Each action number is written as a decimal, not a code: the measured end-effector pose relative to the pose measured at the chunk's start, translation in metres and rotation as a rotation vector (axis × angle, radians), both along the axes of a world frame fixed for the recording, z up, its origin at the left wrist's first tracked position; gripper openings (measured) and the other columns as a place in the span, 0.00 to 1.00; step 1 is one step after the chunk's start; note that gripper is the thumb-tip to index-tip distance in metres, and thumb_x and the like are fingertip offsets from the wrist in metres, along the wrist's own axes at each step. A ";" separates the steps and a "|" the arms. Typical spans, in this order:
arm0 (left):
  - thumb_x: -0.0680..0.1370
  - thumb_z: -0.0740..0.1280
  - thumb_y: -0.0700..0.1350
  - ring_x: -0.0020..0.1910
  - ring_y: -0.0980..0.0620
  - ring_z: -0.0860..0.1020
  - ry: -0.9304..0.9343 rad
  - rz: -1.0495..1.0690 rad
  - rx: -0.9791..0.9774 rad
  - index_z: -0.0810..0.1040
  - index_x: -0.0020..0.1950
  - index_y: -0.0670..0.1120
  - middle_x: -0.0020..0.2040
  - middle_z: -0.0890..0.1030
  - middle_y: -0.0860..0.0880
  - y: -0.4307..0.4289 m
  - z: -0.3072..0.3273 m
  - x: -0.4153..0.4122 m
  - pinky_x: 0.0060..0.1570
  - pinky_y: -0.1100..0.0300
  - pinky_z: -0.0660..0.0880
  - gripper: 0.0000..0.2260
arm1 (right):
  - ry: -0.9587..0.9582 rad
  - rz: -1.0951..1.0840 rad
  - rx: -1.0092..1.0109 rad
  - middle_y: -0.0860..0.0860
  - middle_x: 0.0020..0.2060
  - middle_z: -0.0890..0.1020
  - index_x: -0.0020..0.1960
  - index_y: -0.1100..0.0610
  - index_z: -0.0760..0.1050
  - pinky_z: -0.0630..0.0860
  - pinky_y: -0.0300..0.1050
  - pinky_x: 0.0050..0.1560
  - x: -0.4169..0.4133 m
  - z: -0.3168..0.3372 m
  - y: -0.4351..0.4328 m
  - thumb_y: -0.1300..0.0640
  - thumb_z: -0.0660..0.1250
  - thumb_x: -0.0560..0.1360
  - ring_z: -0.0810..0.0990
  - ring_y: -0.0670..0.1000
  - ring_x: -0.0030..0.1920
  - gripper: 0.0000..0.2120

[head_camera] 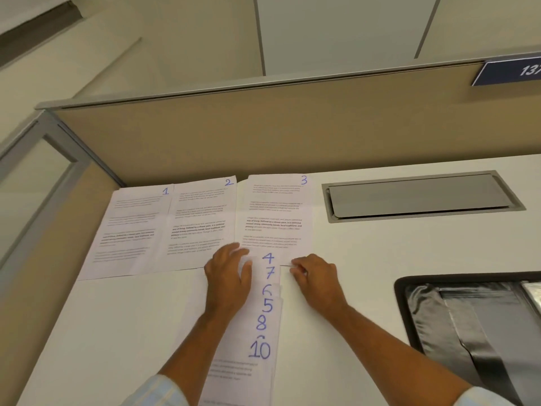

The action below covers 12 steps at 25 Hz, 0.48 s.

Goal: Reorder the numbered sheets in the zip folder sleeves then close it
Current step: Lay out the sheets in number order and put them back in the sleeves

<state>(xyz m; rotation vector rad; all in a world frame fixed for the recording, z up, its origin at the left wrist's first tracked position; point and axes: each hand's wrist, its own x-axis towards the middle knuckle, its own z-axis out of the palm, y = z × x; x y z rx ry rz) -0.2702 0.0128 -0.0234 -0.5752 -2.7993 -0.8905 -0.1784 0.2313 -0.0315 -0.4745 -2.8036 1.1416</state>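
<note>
Three printed sheets lie side by side at the back of the white desk: sheet 1 [131,227], sheet 2 [202,221], sheet 3 [276,212]. Below them a fanned stack [265,323] shows the blue numbers 4, 7, 6, 5, 8 and 10 at staggered corners. My left hand [229,272] lies flat on the stack's left side with fingers straight. My right hand [314,273] pinches the right edge of the top sheet, numbered 4 [268,258]. The black zip folder [474,326] lies open at the right edge with shiny plastic sleeves showing.
A beige partition wall [263,127] backs the desk [117,332]. A grey metal cable hatch [418,197] is set into the desk at the back right. A blue number sign [512,71] hangs on the partition's top right.
</note>
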 end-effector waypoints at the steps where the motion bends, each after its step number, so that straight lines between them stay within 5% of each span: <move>1: 0.80 0.61 0.55 0.71 0.45 0.74 0.033 -0.030 -0.052 0.81 0.64 0.50 0.70 0.77 0.49 -0.012 -0.006 0.013 0.69 0.47 0.65 0.17 | -0.001 0.001 -0.005 0.49 0.53 0.83 0.62 0.52 0.82 0.68 0.50 0.58 0.000 0.001 -0.009 0.50 0.66 0.82 0.81 0.53 0.55 0.12; 8: 0.83 0.58 0.60 0.81 0.46 0.64 0.013 -0.155 -0.344 0.71 0.78 0.51 0.82 0.66 0.47 -0.054 -0.034 0.061 0.75 0.42 0.62 0.25 | -0.291 0.036 0.212 0.50 0.70 0.77 0.81 0.46 0.62 0.67 0.55 0.69 -0.020 0.021 -0.035 0.39 0.56 0.84 0.75 0.54 0.70 0.28; 12: 0.84 0.57 0.60 0.81 0.47 0.62 -0.007 -0.151 -0.360 0.70 0.78 0.51 0.82 0.65 0.48 -0.059 -0.034 0.068 0.76 0.41 0.63 0.25 | -0.332 -0.050 0.122 0.46 0.69 0.78 0.73 0.44 0.70 0.65 0.53 0.67 -0.031 0.021 -0.046 0.40 0.62 0.82 0.76 0.51 0.68 0.21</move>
